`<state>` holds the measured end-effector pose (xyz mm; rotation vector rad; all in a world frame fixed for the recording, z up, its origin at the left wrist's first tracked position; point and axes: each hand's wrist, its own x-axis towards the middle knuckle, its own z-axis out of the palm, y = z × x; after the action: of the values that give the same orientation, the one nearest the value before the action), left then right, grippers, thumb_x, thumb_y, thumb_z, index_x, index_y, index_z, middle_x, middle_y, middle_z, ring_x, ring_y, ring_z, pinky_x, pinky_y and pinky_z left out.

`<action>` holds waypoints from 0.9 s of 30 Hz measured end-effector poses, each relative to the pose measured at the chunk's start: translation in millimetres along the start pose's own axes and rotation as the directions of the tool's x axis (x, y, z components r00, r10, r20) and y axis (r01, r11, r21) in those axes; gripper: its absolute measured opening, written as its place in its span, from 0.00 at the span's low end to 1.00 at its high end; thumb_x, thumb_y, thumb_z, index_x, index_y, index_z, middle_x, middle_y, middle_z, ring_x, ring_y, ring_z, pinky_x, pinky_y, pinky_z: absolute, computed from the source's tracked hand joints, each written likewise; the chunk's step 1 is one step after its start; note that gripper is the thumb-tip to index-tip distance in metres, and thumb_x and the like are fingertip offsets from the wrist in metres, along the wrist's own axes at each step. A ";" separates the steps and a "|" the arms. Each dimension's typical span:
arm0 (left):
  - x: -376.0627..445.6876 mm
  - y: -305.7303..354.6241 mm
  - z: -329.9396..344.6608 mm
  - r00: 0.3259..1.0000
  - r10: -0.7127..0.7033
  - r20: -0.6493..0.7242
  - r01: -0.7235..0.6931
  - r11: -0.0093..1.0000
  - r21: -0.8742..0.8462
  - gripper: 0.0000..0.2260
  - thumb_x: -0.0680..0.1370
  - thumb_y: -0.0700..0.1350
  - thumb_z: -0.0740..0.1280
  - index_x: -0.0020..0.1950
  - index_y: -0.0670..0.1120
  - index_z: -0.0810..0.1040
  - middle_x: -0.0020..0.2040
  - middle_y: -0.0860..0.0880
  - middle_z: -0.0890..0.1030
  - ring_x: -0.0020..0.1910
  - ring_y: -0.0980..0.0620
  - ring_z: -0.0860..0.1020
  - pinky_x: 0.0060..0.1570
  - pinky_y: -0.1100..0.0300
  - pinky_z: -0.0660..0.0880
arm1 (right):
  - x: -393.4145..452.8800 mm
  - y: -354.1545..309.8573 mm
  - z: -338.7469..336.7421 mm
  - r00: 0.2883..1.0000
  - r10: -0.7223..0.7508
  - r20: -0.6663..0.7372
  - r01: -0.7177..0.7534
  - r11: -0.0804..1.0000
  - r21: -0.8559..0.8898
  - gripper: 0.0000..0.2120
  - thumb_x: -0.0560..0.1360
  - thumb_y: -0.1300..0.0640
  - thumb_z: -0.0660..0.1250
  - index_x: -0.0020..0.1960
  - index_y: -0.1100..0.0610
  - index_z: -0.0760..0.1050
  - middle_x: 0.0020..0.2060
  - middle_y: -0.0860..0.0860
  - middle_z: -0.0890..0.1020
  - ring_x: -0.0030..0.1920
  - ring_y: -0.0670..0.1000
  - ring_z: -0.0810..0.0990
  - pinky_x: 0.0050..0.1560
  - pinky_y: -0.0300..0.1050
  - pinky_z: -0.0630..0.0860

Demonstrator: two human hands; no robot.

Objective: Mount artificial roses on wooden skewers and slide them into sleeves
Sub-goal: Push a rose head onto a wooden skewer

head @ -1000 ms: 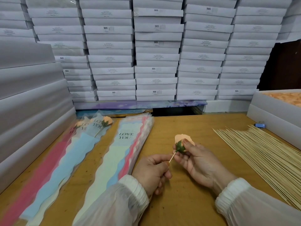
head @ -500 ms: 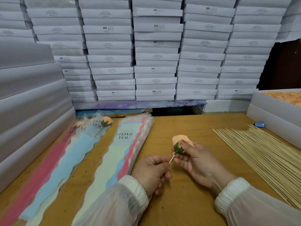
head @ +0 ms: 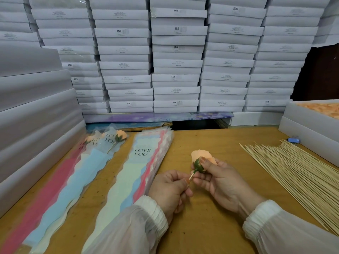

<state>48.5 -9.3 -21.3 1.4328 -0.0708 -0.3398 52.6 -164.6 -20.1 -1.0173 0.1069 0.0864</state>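
My right hand [head: 218, 182] holds a peach artificial rose [head: 200, 156] by its green base [head: 198, 165], thumb on the green part. My left hand [head: 169, 188] pinches a thin wooden skewer [head: 191, 177] whose tip meets the bottom of the green base; most of the skewer is hidden in the fist. Just left of my hands lies a stack of "LOVE YOU" sleeves [head: 139, 162]. Further left, finished sleeved roses [head: 120, 135] lie on the wooden table [head: 211, 226].
A large pile of loose skewers [head: 297, 173] spreads along the table's right side. A white box of peach rose heads [head: 322, 109] stands at the far right, a small blue object [head: 293, 140] beside it. Stacked white boxes [head: 176, 61] wall the back and left.
The rose and my right hand have shifted very slightly; both hands stay together with the skewer tip at the rose's base.
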 end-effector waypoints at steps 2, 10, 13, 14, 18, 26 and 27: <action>-1.2 0.6 1.8 1.000 -0.014 0.010 0.014 0.999 -0.030 0.06 0.79 0.35 0.62 0.46 0.41 0.78 0.26 0.46 0.76 0.17 0.57 0.64 0.17 0.70 0.59 | -0.2 -2.1 -1.0 1.000 0.005 0.006 -0.005 1.000 0.005 0.20 0.67 0.57 0.71 0.56 0.65 0.74 0.39 0.59 0.83 0.33 0.51 0.81 0.32 0.42 0.81; -2.4 0.1 8.0 0.999 -0.046 0.015 0.047 0.991 -0.124 0.05 0.79 0.35 0.61 0.47 0.39 0.76 0.26 0.46 0.77 0.16 0.58 0.65 0.17 0.71 0.60 | -1.4 0.4 -5.1 0.997 -0.045 0.067 0.039 0.996 0.079 0.33 0.61 0.75 0.69 0.65 0.59 0.71 0.49 0.62 0.84 0.47 0.58 0.85 0.41 0.47 0.82; -2.7 0.3 9.0 0.999 -0.045 0.007 0.045 0.992 -0.121 0.05 0.79 0.36 0.62 0.45 0.41 0.77 0.26 0.46 0.78 0.16 0.58 0.65 0.17 0.71 0.60 | -1.4 2.4 -1.5 0.999 -0.037 0.038 0.033 0.993 0.110 0.32 0.60 0.75 0.69 0.64 0.61 0.72 0.47 0.62 0.84 0.45 0.56 0.85 0.39 0.46 0.81; -2.8 0.7 9.1 0.999 -0.040 0.000 0.040 0.993 -0.108 0.06 0.79 0.36 0.62 0.45 0.41 0.77 0.26 0.46 0.78 0.16 0.58 0.65 0.17 0.70 0.60 | -1.6 2.5 -0.3 0.999 -0.030 0.032 0.026 0.992 0.120 0.32 0.60 0.75 0.69 0.63 0.62 0.72 0.46 0.62 0.84 0.45 0.56 0.85 0.39 0.46 0.82; -3.8 1.9 10.4 0.999 -0.021 -0.043 0.018 0.997 -0.070 0.05 0.78 0.36 0.63 0.44 0.41 0.76 0.27 0.46 0.78 0.17 0.57 0.66 0.18 0.69 0.60 | -3.8 2.9 3.0 1.000 -0.002 0.021 0.000 0.995 0.105 0.30 0.60 0.73 0.69 0.62 0.62 0.73 0.43 0.59 0.85 0.45 0.54 0.86 0.42 0.44 0.82; -11.6 10.7 15.3 0.991 -0.112 0.072 0.118 0.989 -0.087 0.08 0.80 0.38 0.60 0.44 0.39 0.77 0.27 0.46 0.79 0.19 0.55 0.71 0.16 0.67 0.67 | -4.0 -6.8 0.4 0.999 -0.010 -0.035 0.013 0.995 0.102 0.33 0.61 0.71 0.70 0.66 0.61 0.70 0.41 0.57 0.86 0.44 0.51 0.86 0.42 0.42 0.82; -13.4 10.5 15.7 0.984 -0.145 0.107 0.154 0.985 -0.079 0.09 0.80 0.38 0.59 0.44 0.39 0.78 0.27 0.46 0.79 0.20 0.55 0.72 0.16 0.67 0.68 | -3.8 -9.0 -2.0 0.999 -0.011 -0.050 0.017 0.994 0.108 0.33 0.62 0.71 0.70 0.66 0.61 0.69 0.41 0.57 0.86 0.43 0.51 0.86 0.42 0.42 0.81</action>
<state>33.9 -19.6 -6.7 1.3373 -0.0301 -0.5330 49.8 -171.1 -13.0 -0.9116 0.1482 0.0422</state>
